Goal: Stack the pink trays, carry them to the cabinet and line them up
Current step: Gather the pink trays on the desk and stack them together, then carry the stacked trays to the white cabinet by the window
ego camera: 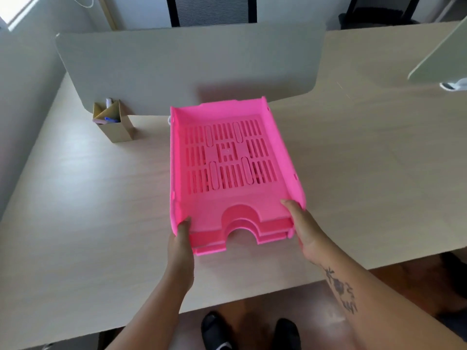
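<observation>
A stack of pink trays (228, 157) sits nested on the pale wooden desk (101, 198), with slotted bottoms and a curved cut-out at the near edge. At least three near edges show, one under the other. My left hand (180, 245) grips the stack's near left corner, thumb on the rim. My right hand (303, 228) holds the near right corner, fingers along the side wall. The stack's far end points toward the divider. Whether the stack rests on the desk or is slightly raised, I cannot tell.
A grey divider panel (177, 66) stands across the desk behind the trays. A cardboard pen holder (113, 122) with markers sits at the left by the divider. A second panel (439, 56) rises at the far right. The desk's near edge, brown floor and my black shoes (250, 332) lie below.
</observation>
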`<control>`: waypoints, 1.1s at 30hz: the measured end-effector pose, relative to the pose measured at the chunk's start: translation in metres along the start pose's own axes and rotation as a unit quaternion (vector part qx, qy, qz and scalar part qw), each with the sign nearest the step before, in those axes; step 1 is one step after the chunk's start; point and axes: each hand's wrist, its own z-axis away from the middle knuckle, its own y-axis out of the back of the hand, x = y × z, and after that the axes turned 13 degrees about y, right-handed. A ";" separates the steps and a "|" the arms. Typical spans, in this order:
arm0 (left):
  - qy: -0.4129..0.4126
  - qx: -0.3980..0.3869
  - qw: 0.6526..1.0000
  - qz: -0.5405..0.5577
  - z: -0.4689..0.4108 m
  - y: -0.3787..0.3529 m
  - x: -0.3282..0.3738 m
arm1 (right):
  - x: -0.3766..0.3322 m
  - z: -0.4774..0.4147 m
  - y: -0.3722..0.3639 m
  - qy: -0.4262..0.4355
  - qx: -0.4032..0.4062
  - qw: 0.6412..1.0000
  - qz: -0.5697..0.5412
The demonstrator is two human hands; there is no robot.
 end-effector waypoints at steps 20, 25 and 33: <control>-0.163 0.343 0.884 0.273 0.214 0.028 0.008 | -0.116 0.036 -0.075 0.112 -0.406 0.907 -0.022; -0.197 0.451 0.799 0.345 0.321 0.075 -0.047 | -0.109 0.135 -0.134 0.095 -0.552 0.829 -0.009; -0.264 0.566 0.688 0.370 0.491 0.105 -0.165 | -0.065 0.318 -0.195 0.047 -0.727 0.685 -0.031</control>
